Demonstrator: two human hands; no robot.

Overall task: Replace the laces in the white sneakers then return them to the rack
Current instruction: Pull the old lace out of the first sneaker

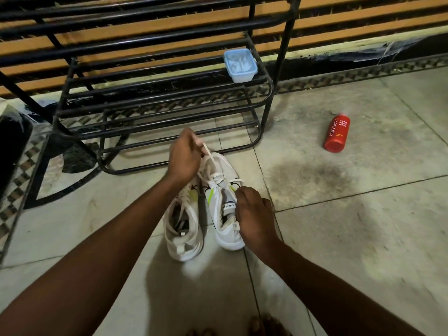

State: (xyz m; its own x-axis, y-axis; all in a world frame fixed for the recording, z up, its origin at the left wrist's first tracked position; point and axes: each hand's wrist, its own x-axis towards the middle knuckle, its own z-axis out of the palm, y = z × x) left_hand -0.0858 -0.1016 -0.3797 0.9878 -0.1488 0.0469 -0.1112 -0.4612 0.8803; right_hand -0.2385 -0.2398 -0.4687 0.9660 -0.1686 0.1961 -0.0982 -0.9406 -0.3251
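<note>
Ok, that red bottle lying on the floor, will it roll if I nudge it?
Probably: the red bottle is round and lies on its side on smooth tile floor, so a sideways push likely rolls it. It looks plastic, so probably light and not fragile.

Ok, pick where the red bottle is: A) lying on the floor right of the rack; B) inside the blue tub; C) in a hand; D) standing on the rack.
A: the red bottle lies on its side on the floor, right of the rack.
</note>
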